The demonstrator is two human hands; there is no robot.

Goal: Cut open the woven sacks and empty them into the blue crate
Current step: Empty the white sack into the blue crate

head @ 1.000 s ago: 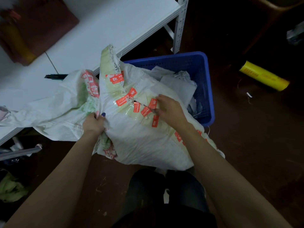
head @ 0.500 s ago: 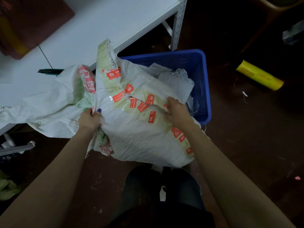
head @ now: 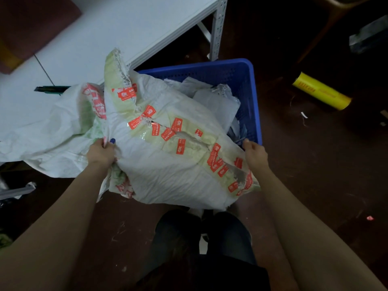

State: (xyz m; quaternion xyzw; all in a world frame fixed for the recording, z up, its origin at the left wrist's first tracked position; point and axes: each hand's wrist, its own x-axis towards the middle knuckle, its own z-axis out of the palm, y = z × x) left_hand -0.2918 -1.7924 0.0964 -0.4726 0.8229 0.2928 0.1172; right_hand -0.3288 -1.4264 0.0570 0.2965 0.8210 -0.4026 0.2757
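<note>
Sackcloth fills the middle of the frame: a white woven sack, bound with clear tape and red labels, covers the near left part of the blue crate, which stands at centre right. A ragged slit runs along the taped seam, from the centre down toward the lower right. The left hand grips a bunched fold at the sack's left edge, with the thumb (blue nail polish) pressed over the cloth. The right hand sits at the sack's right edge, just beside the crate's near corner, fingers curled. Whether they pinch the cloth or something small, I cannot tell. Grey plastic bags lie inside the crate behind the sack. A second, limp sack drapes off the white counter at left, touching the first. On the dark floor at upper right lies a yellow roll — well apart from the crate.
</note>
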